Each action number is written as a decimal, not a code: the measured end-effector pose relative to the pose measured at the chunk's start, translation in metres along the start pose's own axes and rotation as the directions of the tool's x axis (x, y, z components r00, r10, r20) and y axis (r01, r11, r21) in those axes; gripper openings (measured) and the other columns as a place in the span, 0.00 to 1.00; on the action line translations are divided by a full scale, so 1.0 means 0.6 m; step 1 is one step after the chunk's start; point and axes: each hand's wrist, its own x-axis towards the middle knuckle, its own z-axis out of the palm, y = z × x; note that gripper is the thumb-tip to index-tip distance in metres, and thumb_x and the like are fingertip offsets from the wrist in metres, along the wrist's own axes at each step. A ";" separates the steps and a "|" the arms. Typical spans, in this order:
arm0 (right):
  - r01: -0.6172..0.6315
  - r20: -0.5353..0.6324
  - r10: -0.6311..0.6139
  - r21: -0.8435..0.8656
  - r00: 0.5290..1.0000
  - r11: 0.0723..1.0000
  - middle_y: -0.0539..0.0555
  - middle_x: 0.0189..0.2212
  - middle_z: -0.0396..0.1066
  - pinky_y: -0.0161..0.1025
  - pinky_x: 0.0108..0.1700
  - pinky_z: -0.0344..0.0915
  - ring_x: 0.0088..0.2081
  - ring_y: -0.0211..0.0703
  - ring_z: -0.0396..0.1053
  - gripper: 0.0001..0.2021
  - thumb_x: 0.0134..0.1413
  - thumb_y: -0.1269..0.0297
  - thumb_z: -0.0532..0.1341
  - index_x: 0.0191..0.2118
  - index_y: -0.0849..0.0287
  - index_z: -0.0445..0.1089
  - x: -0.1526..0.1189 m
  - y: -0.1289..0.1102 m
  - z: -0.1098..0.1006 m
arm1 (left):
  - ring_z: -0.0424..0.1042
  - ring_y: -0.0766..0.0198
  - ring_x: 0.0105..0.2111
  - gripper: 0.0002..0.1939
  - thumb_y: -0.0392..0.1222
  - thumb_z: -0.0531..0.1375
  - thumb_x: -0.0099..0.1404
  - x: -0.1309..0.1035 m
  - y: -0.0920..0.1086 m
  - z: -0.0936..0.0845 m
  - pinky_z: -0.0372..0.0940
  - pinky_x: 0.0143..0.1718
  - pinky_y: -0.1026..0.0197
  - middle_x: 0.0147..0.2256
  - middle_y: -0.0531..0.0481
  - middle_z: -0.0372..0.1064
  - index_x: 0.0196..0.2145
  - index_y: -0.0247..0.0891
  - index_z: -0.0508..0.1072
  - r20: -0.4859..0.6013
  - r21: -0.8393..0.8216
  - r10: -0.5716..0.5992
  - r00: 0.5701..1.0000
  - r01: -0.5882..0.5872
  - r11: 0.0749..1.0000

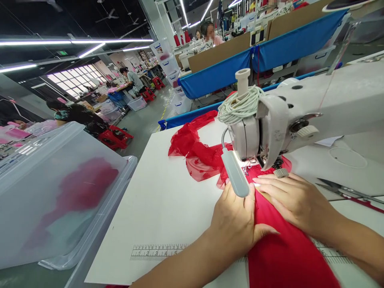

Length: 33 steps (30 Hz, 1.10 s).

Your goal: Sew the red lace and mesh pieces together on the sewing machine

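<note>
1. Where the far left begins, clear plastic bin [33, 224], tilted in view; something red and something pale show blurred through its wall.
2. Behind bin: seated person [85, 116], dark patterned top; red stool [115, 138] alongside.
3. White counter [129, 216] next, printed ruler [162, 253] along its near part, running under left forearm and cloth.
4. Sheer red lace [204, 160] bunched on counter, trailing right toward the machine.
5. Left hand [235, 220]: on left edge of red cloth, fingers pointing toward the machine's foot, thumb spread out over cloth. Fingertips partly behind lamp; can't tell if fingers pinch the edge.
6. Grey lamp [235, 174] on bendy neck, just above left hand; lit spot at the foot.
7. White sewing machine [333, 96] reaches in from right; pale cord [237, 108] coiled on top around a white post [242, 80]. Blue hanging cloth [216, 78] beyond it.
8. Red cloth [288, 252]: from the machine's foot, between both hands, down to bottom edge.
9. Right hand [294, 198]: palm down, fingers stretched out flat on cloth near the foot, not clenched.
10. Scissors [351, 190] far right on counter, near right hand, apart from it.
</note>
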 end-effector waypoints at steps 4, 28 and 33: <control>0.001 0.001 -0.001 0.007 1.000 1.000 0.58 0.42 0.81 0.42 0.41 0.65 0.41 0.44 0.77 0.17 0.65 0.77 0.49 0.44 0.64 0.76 0.000 0.002 -0.001 | 0.76 0.45 0.49 0.47 0.71 0.36 0.72 -0.001 0.003 0.000 0.68 0.54 0.48 0.49 0.32 0.75 0.55 0.25 0.72 -0.030 0.031 0.009 1.000 -0.008 0.999; -0.025 0.008 0.025 0.005 1.000 1.000 0.57 0.38 0.81 0.43 0.38 0.64 0.38 0.46 0.75 0.17 0.66 0.78 0.49 0.39 0.62 0.75 -0.004 0.001 0.003 | 0.75 0.46 0.50 0.44 0.67 0.37 0.74 0.010 0.006 -0.010 0.65 0.58 0.46 0.49 0.31 0.75 0.53 0.24 0.74 -0.064 0.077 0.043 0.997 -0.038 0.996; -0.049 -0.002 0.049 0.009 0.999 0.999 0.58 0.39 0.80 0.44 0.38 0.64 0.37 0.46 0.74 0.18 0.66 0.78 0.48 0.41 0.63 0.75 -0.006 0.000 0.007 | 0.76 0.47 0.49 0.43 0.66 0.37 0.75 0.009 0.005 -0.009 0.65 0.59 0.46 0.49 0.30 0.76 0.54 0.23 0.73 -0.053 0.056 0.037 0.998 -0.034 0.998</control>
